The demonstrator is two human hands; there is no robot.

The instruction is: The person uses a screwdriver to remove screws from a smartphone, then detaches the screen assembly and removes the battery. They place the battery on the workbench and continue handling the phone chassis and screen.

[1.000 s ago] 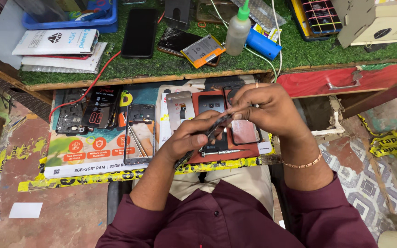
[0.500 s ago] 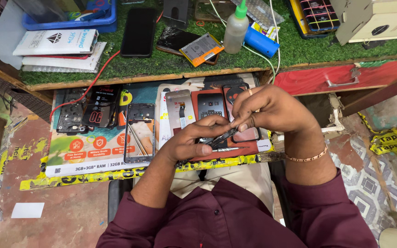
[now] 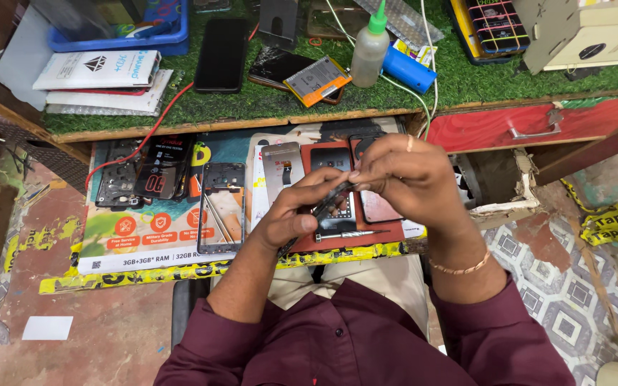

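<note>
Over my lap, both hands hold a thin dark phone part [image 3: 332, 199], tilted on edge. My left hand [image 3: 296, 213] grips its lower end from below. From above, my right hand [image 3: 403, 175] pinches its upper end with the fingertips; it wears a ring and a bracelet. Under the hands lies a red work mat [image 3: 388, 230] with a small screwdriver [image 3: 348, 234] and opened phone bodies [image 3: 284, 168] on it.
A board across my knees carries phone frames [image 3: 222, 207] and back covers [image 3: 137, 179] on a printed poster. Beyond it, a green-turf bench holds a black phone [image 3: 221, 53], a battery [image 3: 317, 80], a glue bottle [image 3: 368, 46], flat boxes [image 3: 98, 71] and a blue tray [image 3: 169, 39]. A red drawer [image 3: 531, 125] is at right.
Both hands stay on the dark part. They have drifted slightly down and left, and the right fingertips have closed more tightly over its upper end.
</note>
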